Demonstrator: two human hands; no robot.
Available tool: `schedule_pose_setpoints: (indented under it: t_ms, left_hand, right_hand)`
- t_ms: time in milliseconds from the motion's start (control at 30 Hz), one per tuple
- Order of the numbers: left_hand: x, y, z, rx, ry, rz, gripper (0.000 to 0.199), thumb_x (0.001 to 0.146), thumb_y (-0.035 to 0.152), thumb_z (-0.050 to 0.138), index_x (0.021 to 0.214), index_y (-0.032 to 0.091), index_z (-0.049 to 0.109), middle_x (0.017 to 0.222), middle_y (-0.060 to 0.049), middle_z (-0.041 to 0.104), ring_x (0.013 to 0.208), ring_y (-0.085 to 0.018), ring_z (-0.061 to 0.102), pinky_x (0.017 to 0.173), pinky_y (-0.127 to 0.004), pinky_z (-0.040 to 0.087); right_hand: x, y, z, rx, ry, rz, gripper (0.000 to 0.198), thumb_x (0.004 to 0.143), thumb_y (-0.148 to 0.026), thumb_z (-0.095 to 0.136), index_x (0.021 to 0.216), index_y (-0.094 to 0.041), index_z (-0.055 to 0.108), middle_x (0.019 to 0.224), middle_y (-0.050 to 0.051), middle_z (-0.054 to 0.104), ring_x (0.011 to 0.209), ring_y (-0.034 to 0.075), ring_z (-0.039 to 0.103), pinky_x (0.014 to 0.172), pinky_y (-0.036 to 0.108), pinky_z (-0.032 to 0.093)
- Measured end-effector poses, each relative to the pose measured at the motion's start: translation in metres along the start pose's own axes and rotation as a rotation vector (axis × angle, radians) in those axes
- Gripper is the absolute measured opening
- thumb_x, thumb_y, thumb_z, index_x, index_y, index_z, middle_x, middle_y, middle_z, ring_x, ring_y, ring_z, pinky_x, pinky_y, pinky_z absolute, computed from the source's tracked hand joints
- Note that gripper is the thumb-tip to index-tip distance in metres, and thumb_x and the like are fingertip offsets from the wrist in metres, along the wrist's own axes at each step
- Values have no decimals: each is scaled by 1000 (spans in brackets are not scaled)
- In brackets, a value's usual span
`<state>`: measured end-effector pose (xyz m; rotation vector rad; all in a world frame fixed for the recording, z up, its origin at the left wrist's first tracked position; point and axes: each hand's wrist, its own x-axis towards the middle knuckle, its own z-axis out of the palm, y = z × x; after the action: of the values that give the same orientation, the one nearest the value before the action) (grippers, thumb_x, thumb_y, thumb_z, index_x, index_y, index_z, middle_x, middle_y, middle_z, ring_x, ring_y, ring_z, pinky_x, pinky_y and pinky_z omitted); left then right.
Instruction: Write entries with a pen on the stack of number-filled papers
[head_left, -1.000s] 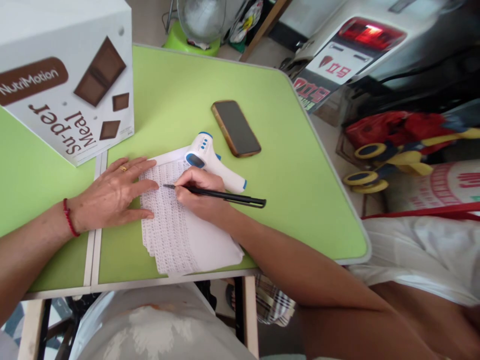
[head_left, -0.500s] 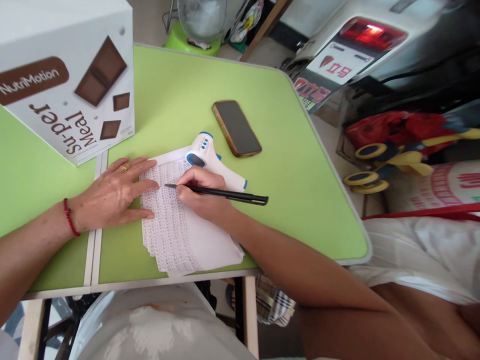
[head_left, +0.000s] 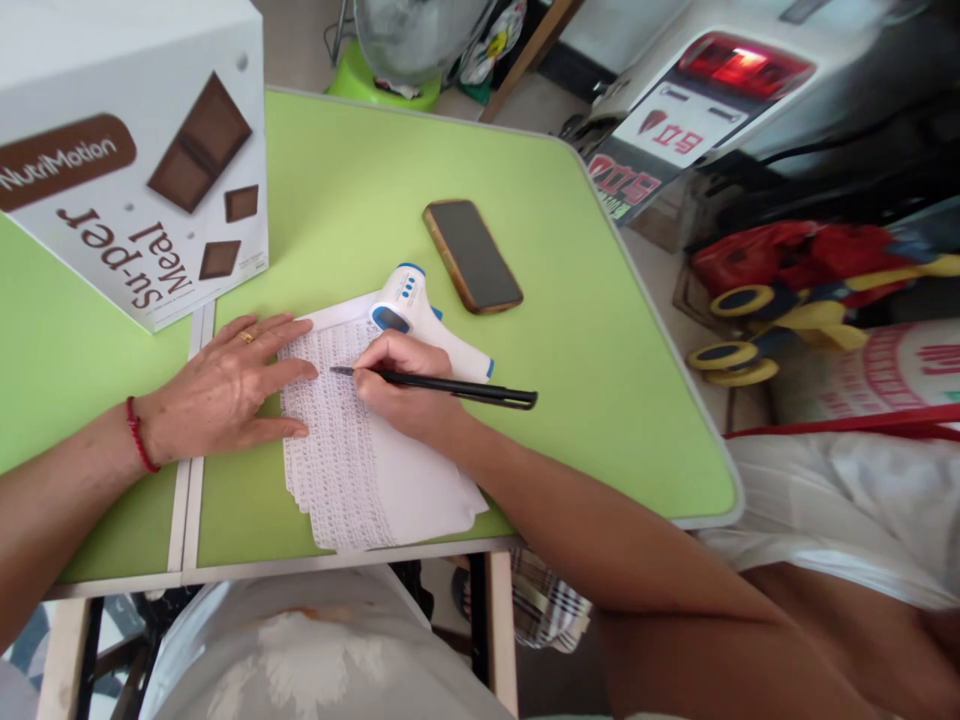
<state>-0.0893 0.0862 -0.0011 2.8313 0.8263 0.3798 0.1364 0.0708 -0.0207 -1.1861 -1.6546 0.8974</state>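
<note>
My right hand (head_left: 401,385) is closed around a black pen (head_left: 480,390), its tip at the written part of a small stack of papers (head_left: 420,490). Rows of handwriting cover the left part of the top sheet; its right part is blank. With fingers spread, my left hand (head_left: 232,390) lies flat, its fingertips on the paper's left edge and its palm on the table. A white and blue infrared thermometer (head_left: 405,290) lies over the sheets' top edge, just beyond my right hand, which hides part of it. Farther right rests a phone (head_left: 474,255) in a brown case.
A tall white box (head_left: 187,220) with chocolate pictures stands on the green table (head_left: 600,400) at the left. Beyond the table's right edge are a white scooter (head_left: 720,90) and yellow-handled scissors-like things (head_left: 750,330). A fan (head_left: 420,35) sits on a green stool behind.
The lower corner of the top sheet has shifted slightly. Both hands and the pen stay almost where they were.
</note>
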Motion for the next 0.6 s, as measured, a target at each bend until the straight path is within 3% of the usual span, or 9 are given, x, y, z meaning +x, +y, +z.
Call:
schedule_pose_setpoints:
  t_ms: [600]
  left_hand:
    - [1,-4,3,6,53,-47,43,90,50,60,116,16,63,143,-18,49,133,-37,45,108,-56,39]
  right_hand:
    - [-1,1,2,57,12,-35,6,69,-20,57,63,-20,56,54,-5,55,47,7,46,46,23,38]
